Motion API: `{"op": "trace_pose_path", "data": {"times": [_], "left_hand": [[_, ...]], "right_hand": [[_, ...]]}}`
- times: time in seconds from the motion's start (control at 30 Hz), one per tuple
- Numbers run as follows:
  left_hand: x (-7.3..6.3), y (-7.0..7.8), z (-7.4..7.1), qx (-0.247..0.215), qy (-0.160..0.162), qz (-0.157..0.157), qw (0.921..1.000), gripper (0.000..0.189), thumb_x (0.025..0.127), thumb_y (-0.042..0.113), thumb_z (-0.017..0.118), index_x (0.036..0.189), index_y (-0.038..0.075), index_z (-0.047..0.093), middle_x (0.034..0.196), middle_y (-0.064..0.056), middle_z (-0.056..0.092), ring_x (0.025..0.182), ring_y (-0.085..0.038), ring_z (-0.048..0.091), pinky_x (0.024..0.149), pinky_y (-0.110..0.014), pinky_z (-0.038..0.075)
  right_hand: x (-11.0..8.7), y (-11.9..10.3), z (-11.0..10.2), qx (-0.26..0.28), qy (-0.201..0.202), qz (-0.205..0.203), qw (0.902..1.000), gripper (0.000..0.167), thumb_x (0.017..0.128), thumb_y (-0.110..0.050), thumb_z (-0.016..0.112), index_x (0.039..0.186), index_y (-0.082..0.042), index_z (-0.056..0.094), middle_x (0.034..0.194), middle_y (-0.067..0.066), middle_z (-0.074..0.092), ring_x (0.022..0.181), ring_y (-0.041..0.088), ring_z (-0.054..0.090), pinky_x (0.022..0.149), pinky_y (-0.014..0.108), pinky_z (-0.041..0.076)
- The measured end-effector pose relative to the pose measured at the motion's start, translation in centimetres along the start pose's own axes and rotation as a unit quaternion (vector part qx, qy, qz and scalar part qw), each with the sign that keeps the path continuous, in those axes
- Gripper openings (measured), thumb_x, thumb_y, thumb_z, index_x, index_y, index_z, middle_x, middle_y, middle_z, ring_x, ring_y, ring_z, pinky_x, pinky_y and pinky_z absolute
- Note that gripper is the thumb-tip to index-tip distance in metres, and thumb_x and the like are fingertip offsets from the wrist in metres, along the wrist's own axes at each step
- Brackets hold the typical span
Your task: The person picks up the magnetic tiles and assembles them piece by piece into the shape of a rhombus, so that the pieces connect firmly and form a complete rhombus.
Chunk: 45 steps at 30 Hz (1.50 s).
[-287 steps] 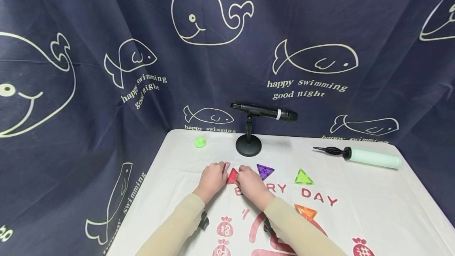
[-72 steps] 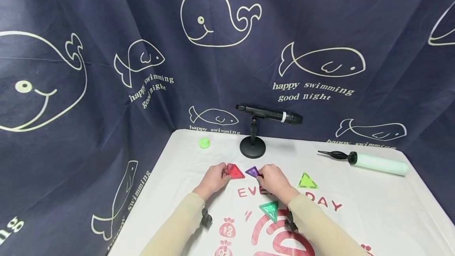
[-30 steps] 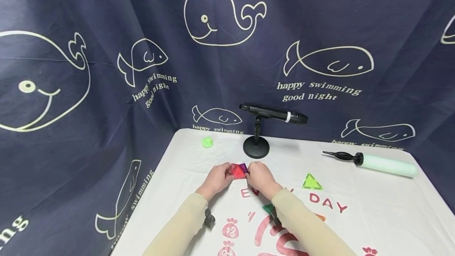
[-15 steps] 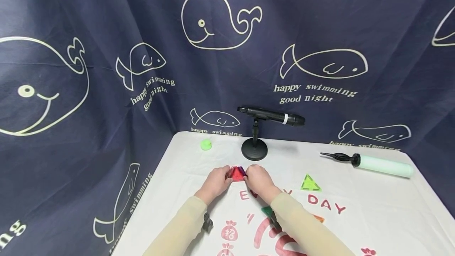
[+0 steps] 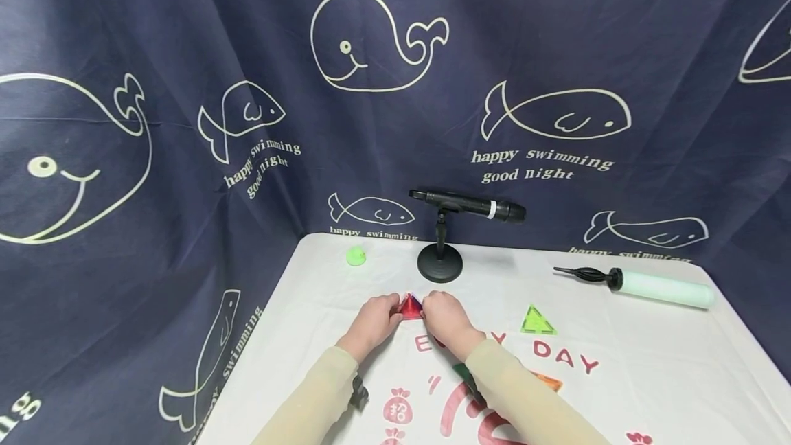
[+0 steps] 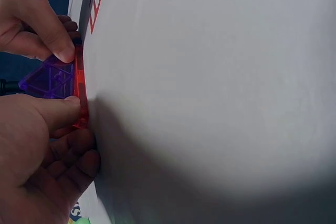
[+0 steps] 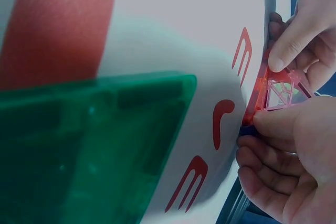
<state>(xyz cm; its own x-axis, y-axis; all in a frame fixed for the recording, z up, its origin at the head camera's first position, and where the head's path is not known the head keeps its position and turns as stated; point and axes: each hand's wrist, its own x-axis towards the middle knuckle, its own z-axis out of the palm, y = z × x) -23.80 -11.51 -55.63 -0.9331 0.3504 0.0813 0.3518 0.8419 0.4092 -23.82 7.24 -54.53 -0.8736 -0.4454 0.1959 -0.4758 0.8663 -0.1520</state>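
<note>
Both hands meet over a small cluster of triangular magnetic tiles at the middle of the table. My left hand (image 5: 374,318) pinches the left side of the red magnetic tile (image 5: 410,310), thumb toward me. From the right, my right hand (image 5: 448,319) pinches the same cluster, its thumb near the purple magnetic tile (image 6: 47,80). The red tile's lower edge is at the cloth, while the purple one slants behind it. A pink magnetic tile (image 7: 282,94) shows between the hands in the right wrist view. Fingers hide parts of the tiles.
A green magnetic tile (image 7: 89,140) lies under the right forearm, beside an orange tile (image 5: 547,381). A lime tile (image 5: 537,321) lies farther right. Behind stand a microphone on a stand (image 5: 440,263) and a small green toy (image 5: 356,256); a hand pump (image 5: 643,286) lies at right.
The purple tile, apart from the red one 2.4 s ago, has been brought against it by the right hand. Since then the red tile has tilted up into a steeper peak between both hands.
</note>
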Motion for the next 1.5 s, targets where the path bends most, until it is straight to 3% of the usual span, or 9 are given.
{"op": "trace_pose_path", "data": {"times": [0.4, 0.7, 1.03, 1.3, 1.5], "left_hand": [[-0.1, 0.2, 0.3, 0.01, 0.022, 0.028, 0.9993, 0.021, 0.095, 0.012, 0.077, 0.086, 0.012, 0.058, 0.073, 0.005, 0.054, 0.068, -0.015, 0.051, 0.066, -0.036, 0.049], [-0.4, -0.1, 1.1, 0.014, 0.023, 0.008, 0.9996, 0.019, 0.095, 0.015, 0.078, 0.088, 0.015, 0.06, 0.075, 0.005, 0.057, 0.068, -0.013, 0.053, 0.067, -0.035, 0.051], [-0.8, 0.1, 1.5, 0.035, 0.04, 0.014, 0.9985, 0.018, 0.094, 0.016, 0.079, 0.089, 0.013, 0.061, 0.077, 0.003, 0.058, 0.069, -0.014, 0.057, 0.067, -0.035, 0.052], [-0.7, 0.1, 1.6, 0.043, 0.061, 0.015, 0.9971, 0.02, 0.092, 0.017, 0.081, 0.089, 0.014, 0.061, 0.078, 0.004, 0.059, 0.069, -0.014, 0.058, 0.066, -0.035, 0.052], [-0.8, 0.3, 1.3, 0.058, 0.073, -0.01, 0.9956, 0.022, 0.09, 0.019, 0.083, 0.089, 0.015, 0.062, 0.076, 0.005, 0.059, 0.064, -0.014, 0.055, 0.062, -0.036, 0.05]], "right_hand": [[-0.4, -0.2, 0.0, -0.02, 0.024, -0.005, 0.9995, 0.017, 0.088, -0.012, 0.079, 0.078, -0.002, 0.07, 0.072, 0.009, 0.06, 0.069, 0.029, 0.065, 0.069, 0.044, 0.056], [-0.7, -0.3, 0.4, 0.002, 0.017, 0.022, 0.9996, 0.018, 0.089, -0.015, 0.081, 0.08, -0.002, 0.071, 0.072, 0.007, 0.059, 0.07, 0.028, 0.065, 0.069, 0.044, 0.057], [-0.9, 0.2, 0.7, 0.022, 0.009, 0.031, 0.9992, 0.017, 0.091, -0.017, 0.081, 0.083, -0.003, 0.072, 0.074, 0.007, 0.061, 0.071, 0.026, 0.065, 0.072, 0.043, 0.056], [-1.2, 0.7, 0.7, 0.044, 0.031, 0.029, 0.9981, 0.022, 0.089, -0.022, 0.083, 0.08, -0.008, 0.069, 0.074, 0.006, 0.059, 0.071, 0.026, 0.064, 0.069, 0.045, 0.054], [-1.4, 1.0, 0.2, 0.058, 0.02, 0.034, 0.9975, 0.018, 0.09, -0.025, 0.082, 0.093, -0.009, 0.074, 0.081, 0.004, 0.064, 0.077, 0.025, 0.066, 0.073, 0.044, 0.056]]}}
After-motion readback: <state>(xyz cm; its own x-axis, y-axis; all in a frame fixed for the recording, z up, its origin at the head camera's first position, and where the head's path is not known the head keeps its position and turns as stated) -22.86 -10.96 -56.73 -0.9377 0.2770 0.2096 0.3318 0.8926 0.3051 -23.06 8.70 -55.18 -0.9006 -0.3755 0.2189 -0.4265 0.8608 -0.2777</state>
